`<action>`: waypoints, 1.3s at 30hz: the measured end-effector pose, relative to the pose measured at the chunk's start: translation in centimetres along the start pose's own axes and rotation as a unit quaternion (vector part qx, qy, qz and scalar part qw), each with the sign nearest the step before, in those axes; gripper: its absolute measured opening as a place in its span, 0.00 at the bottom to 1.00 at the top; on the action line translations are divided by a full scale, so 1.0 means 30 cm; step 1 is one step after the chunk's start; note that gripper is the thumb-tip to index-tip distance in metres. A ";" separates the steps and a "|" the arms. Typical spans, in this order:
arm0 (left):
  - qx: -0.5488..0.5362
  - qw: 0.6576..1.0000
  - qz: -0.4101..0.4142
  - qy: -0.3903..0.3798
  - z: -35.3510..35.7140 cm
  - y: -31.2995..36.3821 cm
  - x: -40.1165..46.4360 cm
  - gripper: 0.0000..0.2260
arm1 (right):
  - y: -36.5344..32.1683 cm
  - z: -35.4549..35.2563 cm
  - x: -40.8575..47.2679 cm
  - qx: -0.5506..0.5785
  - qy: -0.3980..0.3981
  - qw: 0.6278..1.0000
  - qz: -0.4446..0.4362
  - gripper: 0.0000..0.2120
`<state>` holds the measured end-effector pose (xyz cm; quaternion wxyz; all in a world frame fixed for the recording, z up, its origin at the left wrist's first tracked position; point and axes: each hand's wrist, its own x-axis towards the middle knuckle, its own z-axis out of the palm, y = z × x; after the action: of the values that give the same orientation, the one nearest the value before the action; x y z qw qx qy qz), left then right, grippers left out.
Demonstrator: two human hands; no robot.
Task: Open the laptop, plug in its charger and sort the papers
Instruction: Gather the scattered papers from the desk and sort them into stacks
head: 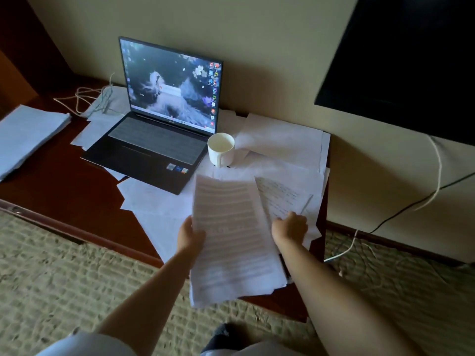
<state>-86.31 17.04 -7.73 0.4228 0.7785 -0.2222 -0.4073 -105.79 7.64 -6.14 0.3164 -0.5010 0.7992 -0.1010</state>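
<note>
While the left hand grips a paper stack, the right hand pinches a handwritten sheet.

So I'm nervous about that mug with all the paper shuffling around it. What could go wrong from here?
The white mug stands on loose sheets right beside the open laptop; tugging those sheets could tip it toward the keyboard. The stack that the left hand holds looks loosely fanned, so pages could slip to the carpet while the right hand picks at the handwritten sheet.
</note>
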 end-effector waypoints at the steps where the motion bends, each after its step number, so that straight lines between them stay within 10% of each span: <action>1: 0.029 0.999 0.019 0.020 -0.011 0.004 0.005 0.16 | -0.006 0.002 0.002 0.010 0.018 0.998 0.053 0.18; 8: 0.059 0.996 -0.001 0.062 -0.097 -0.038 0.022 0.18 | -0.054 0.033 0.034 0.088 0.000 0.984 0.152 0.29; 19: -0.050 0.993 -0.070 0.077 -0.101 -0.077 -0.179 0.22 | 0.059 -0.094 0.028 0.319 0.131 0.935 0.081 0.16; 26: -0.065 0.989 -0.089 0.095 -0.115 -0.135 -0.301 0.19 | 0.200 -0.132 0.005 0.491 -0.104 0.835 0.226 0.07; 30: -0.034 0.982 -0.097 0.157 -0.164 -0.156 -0.364 0.25 | 0.262 -0.155 -0.040 0.394 -0.123 0.901 0.129 0.05; 34: -0.057 0.976 -0.105 0.180 -0.166 -0.155 -0.386 0.25 | 0.256 -0.138 -0.053 0.487 -0.180 0.838 0.169 0.09; 39: -0.156 0.979 -0.090 0.093 -0.056 -0.109 -0.404 0.16 | 0.225 -0.132 -0.193 0.335 -0.344 0.876 0.048 0.07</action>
<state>-91.84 27.98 -4.54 0.5195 0.7541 -0.0443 -0.3994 -111.45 15.24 -3.94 0.7250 -0.3290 0.5811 -0.1686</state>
